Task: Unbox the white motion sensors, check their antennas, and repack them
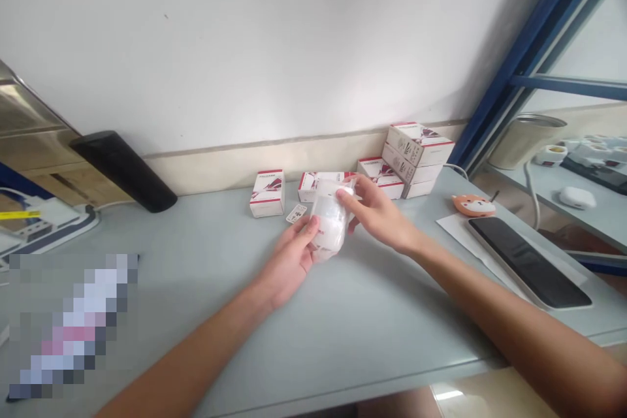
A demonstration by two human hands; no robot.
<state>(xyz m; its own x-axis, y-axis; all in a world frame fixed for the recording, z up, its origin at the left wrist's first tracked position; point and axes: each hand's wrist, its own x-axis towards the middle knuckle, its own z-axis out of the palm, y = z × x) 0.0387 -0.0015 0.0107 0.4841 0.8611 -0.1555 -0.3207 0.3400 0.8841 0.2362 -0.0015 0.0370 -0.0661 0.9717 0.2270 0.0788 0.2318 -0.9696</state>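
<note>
Between both hands, above the desk, is a white rounded object in a clear plastic bag (329,219). My left hand (290,255) grips its lower left side, with the thumb lying on the front. My right hand (372,209) holds the upper right side near the bag's top edge, thumb and fingers closed on the plastic. What the wrapped object is, I cannot make out. Just behind it lies a white and red box (308,187), partly covered by the bag. A small printed card (296,212) rests on the desk left of the bag.
Another white and red box (268,194) stands to the left, and a stack of such boxes (416,157) is at the back right. A black cylinder (127,170) leans by the wall. On the right are an orange animal-shaped item (474,206) and a phone-like dark slab (529,261).
</note>
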